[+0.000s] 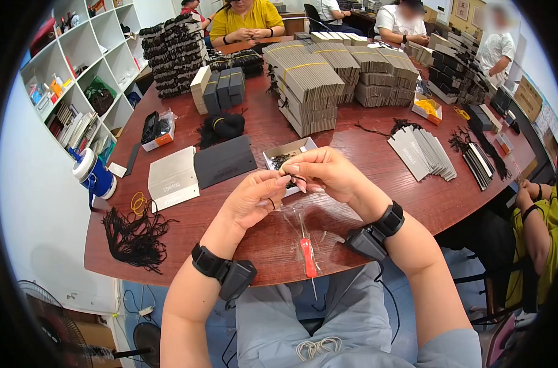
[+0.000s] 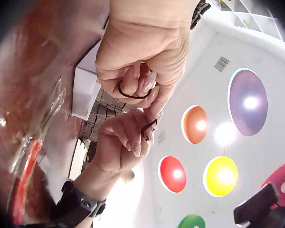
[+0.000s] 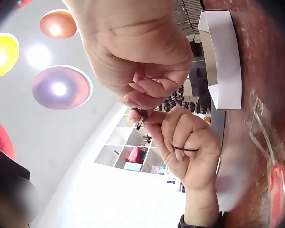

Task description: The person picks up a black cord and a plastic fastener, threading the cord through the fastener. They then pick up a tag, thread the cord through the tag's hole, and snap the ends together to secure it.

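Observation:
Above the near edge of the table, my left hand [image 1: 253,199] and right hand [image 1: 328,175] meet fingertip to fingertip. Both pinch a thin black cord [image 1: 298,177] between thumb and fingers. Part of the cord runs as a dark loop across the curled fingers of the left hand, seen in the left wrist view. A small dark looped end [image 3: 140,121] sticks out at the fingertips in the right wrist view. Just behind the hands stands a white open box [image 3: 228,61] with small dark pieces in it. Below them lies a red-handled tool [image 1: 308,256] with a thin metal tip.
Grey cards [image 1: 174,178] and a black card [image 1: 223,161] lie to the left. A bundle of black cords [image 1: 135,239] sits near the left edge, by a blue jug [image 1: 97,175]. Tall stacks of grey cards [image 1: 306,80] stand behind; fanned tags [image 1: 421,153] lie right.

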### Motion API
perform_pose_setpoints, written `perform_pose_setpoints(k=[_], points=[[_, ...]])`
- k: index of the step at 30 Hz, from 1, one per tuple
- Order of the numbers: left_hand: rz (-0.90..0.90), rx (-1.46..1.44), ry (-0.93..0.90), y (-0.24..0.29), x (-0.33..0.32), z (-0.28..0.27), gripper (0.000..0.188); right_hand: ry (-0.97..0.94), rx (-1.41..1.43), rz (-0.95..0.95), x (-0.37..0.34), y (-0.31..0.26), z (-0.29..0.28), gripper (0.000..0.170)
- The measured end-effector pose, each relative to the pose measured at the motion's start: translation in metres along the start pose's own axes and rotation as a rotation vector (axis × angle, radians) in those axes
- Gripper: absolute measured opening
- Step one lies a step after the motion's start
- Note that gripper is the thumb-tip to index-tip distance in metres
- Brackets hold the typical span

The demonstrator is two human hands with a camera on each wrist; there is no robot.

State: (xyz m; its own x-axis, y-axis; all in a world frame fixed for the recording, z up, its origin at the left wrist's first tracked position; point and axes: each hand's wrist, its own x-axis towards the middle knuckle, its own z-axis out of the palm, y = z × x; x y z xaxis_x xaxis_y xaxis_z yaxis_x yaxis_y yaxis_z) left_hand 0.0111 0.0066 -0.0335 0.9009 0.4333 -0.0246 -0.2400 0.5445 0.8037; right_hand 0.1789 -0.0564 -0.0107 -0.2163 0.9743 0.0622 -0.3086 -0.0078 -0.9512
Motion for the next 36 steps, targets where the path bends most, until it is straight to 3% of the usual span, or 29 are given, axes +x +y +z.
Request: perform_pose_setpoints(k=[8, 11, 14, 16, 17, 19, 22, 31, 36], points=[[0.114, -0.021, 0.089, -0.002, 0.000, 0.002, 0.013, 0.074, 0.117, 0.056, 0.002, 0.000, 0.001, 0.022], [0.202, 0.181, 0.180, -0.003, 0.000, 0.008, 0.013, 0.093, 0.125, 0.087, 0.003, -0.001, 0.001, 0.024], [0.331, 0.425, 0.326, -0.005, 0.002, 0.013, 0.012, 0.223, -0.102, 0.038, 0.002, -0.003, 0.009, 0.025], [0.460, 0.651, 0.319, -0.006, 0.004, 0.013, 0.012, 0.266, -0.242, -0.167, 0.007, 0.006, 0.005, 0.019], [0.460, 0.650, 0.318, -0.006, 0.004, 0.014, 0.012, 0.266, -0.242, -0.167, 0.008, 0.008, 0.002, 0.019], [0.394, 0.598, 0.349, -0.005, 0.002, 0.017, 0.013, 0.281, -0.501, -0.383, 0.010, 0.011, -0.003, 0.012], [0.312, 0.469, 0.420, -0.006, 0.003, 0.009, 0.014, 0.349, -0.691, -0.538, 0.010, 0.010, -0.004, 0.009], [0.232, 0.110, 0.323, -0.001, 0.001, 0.013, 0.016, 0.381, -0.800, -0.724, 0.006, 0.008, 0.004, 0.007], [0.215, 0.054, 0.264, 0.000, 0.000, 0.014, 0.017, 0.394, -0.938, -0.850, 0.004, 0.006, 0.006, 0.008]])
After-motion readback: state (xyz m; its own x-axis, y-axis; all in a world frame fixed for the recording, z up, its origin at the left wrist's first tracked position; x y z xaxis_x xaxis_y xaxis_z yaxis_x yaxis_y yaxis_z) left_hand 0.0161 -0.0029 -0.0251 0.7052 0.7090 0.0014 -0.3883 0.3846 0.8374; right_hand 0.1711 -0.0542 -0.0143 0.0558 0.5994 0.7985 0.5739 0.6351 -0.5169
